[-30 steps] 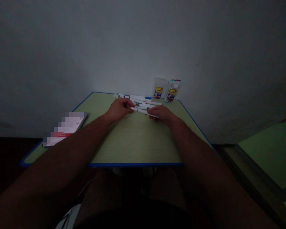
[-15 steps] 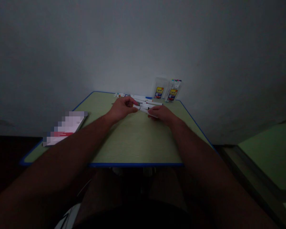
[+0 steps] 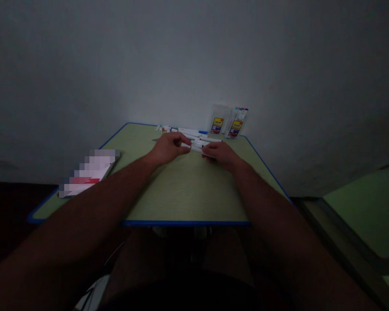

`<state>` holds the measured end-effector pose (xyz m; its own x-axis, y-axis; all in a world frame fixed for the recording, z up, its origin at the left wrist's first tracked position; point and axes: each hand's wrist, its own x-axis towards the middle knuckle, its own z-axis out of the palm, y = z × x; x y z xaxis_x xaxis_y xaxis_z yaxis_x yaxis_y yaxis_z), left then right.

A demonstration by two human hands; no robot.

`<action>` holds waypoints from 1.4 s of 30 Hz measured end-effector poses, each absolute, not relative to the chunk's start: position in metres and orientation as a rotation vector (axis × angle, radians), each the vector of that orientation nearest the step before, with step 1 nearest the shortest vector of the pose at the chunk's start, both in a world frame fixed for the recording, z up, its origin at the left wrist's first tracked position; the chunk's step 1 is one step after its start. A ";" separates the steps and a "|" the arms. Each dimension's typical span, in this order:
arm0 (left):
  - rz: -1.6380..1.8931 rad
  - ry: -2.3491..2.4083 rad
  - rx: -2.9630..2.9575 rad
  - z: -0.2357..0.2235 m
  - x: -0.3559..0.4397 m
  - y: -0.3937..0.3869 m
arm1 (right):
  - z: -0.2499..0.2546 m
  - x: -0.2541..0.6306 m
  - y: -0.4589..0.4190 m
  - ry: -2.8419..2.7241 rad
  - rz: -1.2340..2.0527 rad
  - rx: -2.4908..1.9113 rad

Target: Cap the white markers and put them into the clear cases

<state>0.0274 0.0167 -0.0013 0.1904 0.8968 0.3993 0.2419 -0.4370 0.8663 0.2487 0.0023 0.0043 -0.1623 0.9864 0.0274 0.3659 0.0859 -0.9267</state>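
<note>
A white marker lies level between my two hands over the far half of the table. My left hand pinches its left end between thumb and fingers. My right hand is closed round its right end. Just behind the fingers, several white markers with dark or coloured ends rest on the tabletop, partly hidden by my hands. Whether the cap sits fully on the held marker is too small to tell.
Against the wall stand a clear case with a yellow label and a second clear case with colourful marker ends. A flat pale item, partly blurred out, lies at the left. Blue edging borders the green table.
Both hands stay on the marker at nearly the same spot. My left hand has shifted very slightly to the right; the view has tilted a little.
</note>
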 end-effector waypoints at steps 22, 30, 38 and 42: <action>1.059 1.382 2.115 -0.013 0.007 0.032 | -0.003 0.245 0.005 -1.643 1.232 -0.867; 1.128 1.473 2.149 -0.010 0.005 0.031 | -0.002 0.246 0.010 -1.492 1.060 -1.056; 1.177 1.521 2.125 -0.007 0.006 0.028 | 0.003 0.245 0.011 -1.288 1.008 -1.276; 1.181 1.508 2.135 -0.008 0.006 0.028 | 0.003 0.247 0.011 -1.280 1.000 -1.296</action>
